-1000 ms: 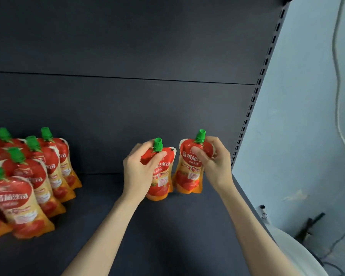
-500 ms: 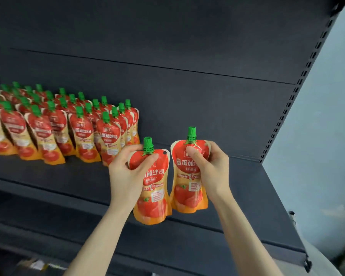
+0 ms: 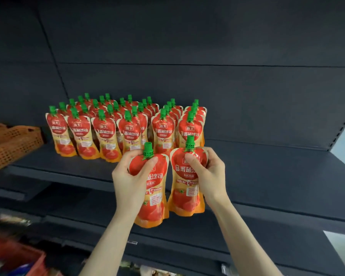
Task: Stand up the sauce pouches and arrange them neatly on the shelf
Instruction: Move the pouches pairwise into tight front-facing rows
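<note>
Left pouch (image 3: pixel 153 206) is clamped upright in left hand (image 3: pixel 127 180), right pouch (image 3: pixel 185 196) in right hand (image 3: pixel 209 174); standing rows (image 3: pixel 127 128) lie behind, nearer the right.

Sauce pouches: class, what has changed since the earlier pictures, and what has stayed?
The left hand and right hand lifted the left pouch and right pouch off the shelf's right end, carrying them left, near the standing rows. Unchanged: both grips near the tops; rows upright.
</note>
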Motion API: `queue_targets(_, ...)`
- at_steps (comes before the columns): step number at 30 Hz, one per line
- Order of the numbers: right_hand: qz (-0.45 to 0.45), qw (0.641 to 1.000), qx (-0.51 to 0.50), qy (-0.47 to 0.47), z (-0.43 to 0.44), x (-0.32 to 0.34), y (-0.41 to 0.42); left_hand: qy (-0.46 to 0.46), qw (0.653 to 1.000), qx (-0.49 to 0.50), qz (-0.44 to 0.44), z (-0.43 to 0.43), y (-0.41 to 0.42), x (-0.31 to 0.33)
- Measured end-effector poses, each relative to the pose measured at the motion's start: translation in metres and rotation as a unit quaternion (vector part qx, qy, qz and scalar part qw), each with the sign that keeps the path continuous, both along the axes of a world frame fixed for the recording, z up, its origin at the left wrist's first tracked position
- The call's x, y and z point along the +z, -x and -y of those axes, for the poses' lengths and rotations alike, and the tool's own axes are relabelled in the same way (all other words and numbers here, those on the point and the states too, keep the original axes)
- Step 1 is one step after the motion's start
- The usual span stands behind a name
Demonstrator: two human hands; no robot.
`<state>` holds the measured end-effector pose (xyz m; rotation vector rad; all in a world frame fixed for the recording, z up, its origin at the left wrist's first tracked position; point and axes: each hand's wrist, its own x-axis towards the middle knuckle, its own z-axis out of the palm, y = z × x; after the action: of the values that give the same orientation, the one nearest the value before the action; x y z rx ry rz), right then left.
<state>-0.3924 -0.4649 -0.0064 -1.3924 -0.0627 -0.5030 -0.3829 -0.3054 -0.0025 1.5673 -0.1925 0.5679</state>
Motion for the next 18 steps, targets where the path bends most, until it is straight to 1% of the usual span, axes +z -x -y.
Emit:
queue_targets(3,0.001,1.000,-0.015,0.015,-0.025,0.000,-0.015,0.008,1.000,-0.008,-0.009,-0.025,-0.025,-0.002)
queue_targets(7,0.010,0.997,-0.064,0.047,-0.033,0.005,-0.042,0.011,1.000,-0.026,0.000,-0.036,-0.061,0.004)
queue_targets(15,0.017,0.992,-0.109,0.054,-0.015,0.005,-0.090,-0.028,0.996,-0.074,0.037,-0.015,-0.127,0.005)
queue_targets(18,0.020,0.991,-0.125,0.047,-0.009,0.003,-0.105,-0.028,0.994,-0.093,0.052,-0.008,-0.147,0.005)
